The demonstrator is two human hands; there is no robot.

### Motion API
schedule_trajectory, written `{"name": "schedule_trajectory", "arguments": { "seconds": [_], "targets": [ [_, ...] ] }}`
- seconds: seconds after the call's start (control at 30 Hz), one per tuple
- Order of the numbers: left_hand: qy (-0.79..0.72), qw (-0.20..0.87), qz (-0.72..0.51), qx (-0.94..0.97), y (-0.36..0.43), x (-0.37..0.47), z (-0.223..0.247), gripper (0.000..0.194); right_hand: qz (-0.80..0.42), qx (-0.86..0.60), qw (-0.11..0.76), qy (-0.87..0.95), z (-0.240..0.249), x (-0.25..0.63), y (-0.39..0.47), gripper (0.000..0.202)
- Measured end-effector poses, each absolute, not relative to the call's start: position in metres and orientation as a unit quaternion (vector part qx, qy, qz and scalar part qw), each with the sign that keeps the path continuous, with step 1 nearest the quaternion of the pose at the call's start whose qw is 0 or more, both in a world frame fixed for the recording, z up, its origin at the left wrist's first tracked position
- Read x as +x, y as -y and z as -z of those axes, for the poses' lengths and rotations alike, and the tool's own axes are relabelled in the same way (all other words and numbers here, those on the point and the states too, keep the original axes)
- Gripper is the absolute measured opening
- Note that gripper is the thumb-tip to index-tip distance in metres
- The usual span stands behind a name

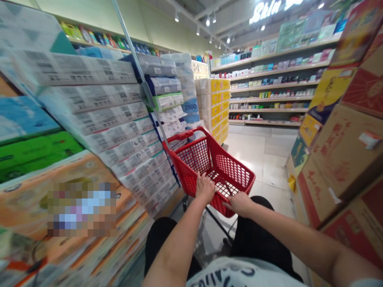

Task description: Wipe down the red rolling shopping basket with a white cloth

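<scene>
A red plastic shopping cart (233,161) stands in front of my legs, its slotted basket holding nothing I can see. My left hand (206,188) is at the near left part of the basket rim, fingers bent over it. To its right, my right hand (239,204) grips the near rim with its thumb and fingers closed around the edge. The cart's handle bar (182,136) is at the far side, turned away from me. A tall metal pole (127,34) with a grey bracket rises from beside the handle.
Stacked tissue packs (104,99) form a wall close on the left, with orange packs (125,195) nearer. Yellow-and-white packs (220,105) stand beyond the cart. Cardboard boxes (350,147) line the right side. Tiled floor (271,161) leads to stocked shelves (275,84) at the back.
</scene>
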State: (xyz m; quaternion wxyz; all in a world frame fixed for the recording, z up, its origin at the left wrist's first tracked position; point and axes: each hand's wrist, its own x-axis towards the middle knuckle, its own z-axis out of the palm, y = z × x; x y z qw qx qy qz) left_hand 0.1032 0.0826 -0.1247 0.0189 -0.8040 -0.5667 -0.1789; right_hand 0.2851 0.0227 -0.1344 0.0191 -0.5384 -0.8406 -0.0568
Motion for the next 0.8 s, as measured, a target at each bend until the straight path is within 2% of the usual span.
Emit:
{"name": "schedule_trajectory", "arguments": {
  "seconds": [0.23,0.43,0.67,0.8],
  "targets": [
    [0.556,-0.002,0.183,-0.811,-0.074,0.105,0.13,0.032,0.084,-0.56,0.087,0.82,0.154,0.279,-0.002,0.043],
    [0.541,-0.022,0.184,-0.821,-0.084,0.11,0.127,0.029,0.08,-0.596,0.093,0.793,0.155,0.274,0.003,0.044],
    [0.559,-0.029,0.172,-0.811,-0.081,0.113,0.122,0.029,0.061,-0.603,0.046,0.794,0.141,0.27,0.007,0.04],
    [0.538,-0.019,0.171,-0.825,-0.07,0.111,0.124,0.032,0.075,-0.59,0.077,0.8,0.159,0.27,0.012,0.031]
  ]
}}
